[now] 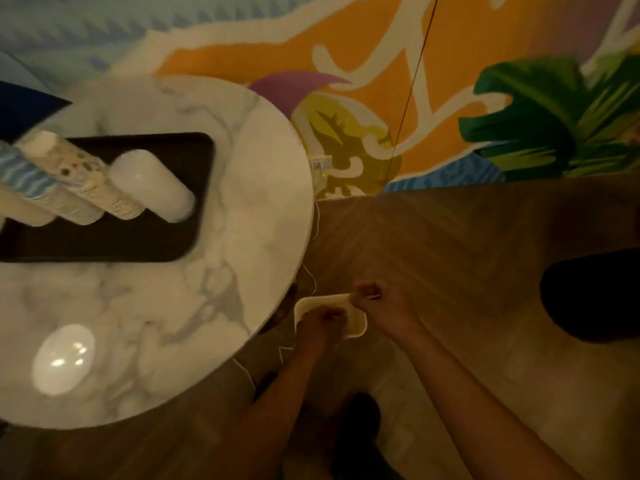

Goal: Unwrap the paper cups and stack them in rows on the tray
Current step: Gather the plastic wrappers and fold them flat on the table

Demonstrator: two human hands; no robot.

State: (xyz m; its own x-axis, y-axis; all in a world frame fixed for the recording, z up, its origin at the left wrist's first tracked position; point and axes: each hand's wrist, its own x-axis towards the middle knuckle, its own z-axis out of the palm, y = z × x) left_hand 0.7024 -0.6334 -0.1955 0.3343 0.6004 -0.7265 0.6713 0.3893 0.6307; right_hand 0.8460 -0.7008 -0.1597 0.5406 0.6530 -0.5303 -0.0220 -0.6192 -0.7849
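Dim, warm light; motion blur throughout, wide-angle bending, glare on the table [242, 174].

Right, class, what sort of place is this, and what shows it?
Probably a café or similar eatery: a round marble table, a bright leafy mural on the wall, and cup stacks on a dark tray.

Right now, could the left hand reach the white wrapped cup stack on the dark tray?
Probably, though not at once. The left hand hangs low beside the round marble table, over a small white tub. Once raised above the edge, nothing seems to block the white wrapped cup stack.
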